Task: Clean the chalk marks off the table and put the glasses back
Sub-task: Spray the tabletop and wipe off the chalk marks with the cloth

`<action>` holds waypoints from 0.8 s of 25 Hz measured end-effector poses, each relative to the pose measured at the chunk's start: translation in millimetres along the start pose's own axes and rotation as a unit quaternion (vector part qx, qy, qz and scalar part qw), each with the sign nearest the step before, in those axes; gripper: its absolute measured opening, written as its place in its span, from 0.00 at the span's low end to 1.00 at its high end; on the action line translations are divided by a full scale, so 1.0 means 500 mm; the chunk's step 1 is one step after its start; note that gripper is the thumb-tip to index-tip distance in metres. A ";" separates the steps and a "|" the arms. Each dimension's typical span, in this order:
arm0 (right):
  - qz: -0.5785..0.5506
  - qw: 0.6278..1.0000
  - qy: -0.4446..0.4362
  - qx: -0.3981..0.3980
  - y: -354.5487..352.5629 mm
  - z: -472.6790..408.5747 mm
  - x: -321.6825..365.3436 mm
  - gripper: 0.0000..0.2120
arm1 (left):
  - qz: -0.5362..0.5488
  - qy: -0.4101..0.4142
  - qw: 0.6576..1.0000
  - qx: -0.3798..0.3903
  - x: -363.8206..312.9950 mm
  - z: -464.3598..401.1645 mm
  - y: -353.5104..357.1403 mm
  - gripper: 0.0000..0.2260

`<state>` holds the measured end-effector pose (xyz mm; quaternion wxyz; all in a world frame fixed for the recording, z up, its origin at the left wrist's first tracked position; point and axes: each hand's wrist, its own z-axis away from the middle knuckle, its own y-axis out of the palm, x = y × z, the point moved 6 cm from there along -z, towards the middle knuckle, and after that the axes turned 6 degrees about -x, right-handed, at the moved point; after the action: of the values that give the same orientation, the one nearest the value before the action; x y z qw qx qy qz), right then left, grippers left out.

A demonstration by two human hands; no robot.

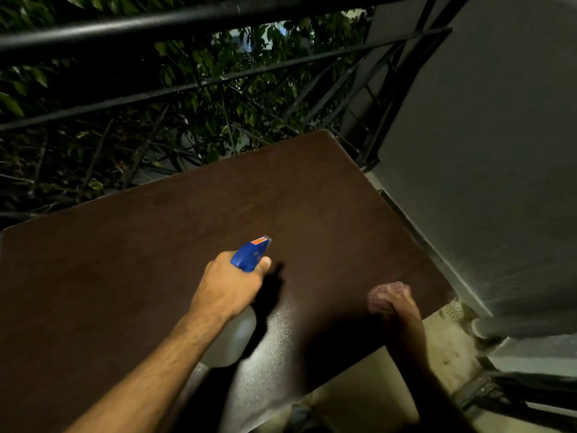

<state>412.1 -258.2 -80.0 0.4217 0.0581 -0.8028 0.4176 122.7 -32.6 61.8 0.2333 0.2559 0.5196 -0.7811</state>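
A dark brown table (156, 260) fills the middle of the head view. My left hand (231, 284) grips a spray bottle (232, 337) with a blue trigger head, its nozzle pointing away from me over the tabletop. My right hand (401, 303) holds a bunched pinkish checked cloth (382, 296) on the table near its right front edge. The cloth and right hand are blurred. I see no chalk marks or glasses.
A black metal railing (187, 85) runs behind the table, with leafy branches beyond it. A grey wall (484, 151) rises close on the right. Pale floor (374, 395) shows below the table's front right edge.
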 end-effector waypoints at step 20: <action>0.227 0.957 -0.005 0.183 0.204 -0.157 -0.010 0.22 | 0.048 -0.036 0.998 -0.033 0.006 -0.007 -0.011 0.20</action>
<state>419.1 -137.4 -123.8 0.2942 -0.0471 -0.7065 0.6419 117.4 -27.8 62.7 0.2969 0.2446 0.5234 -0.7603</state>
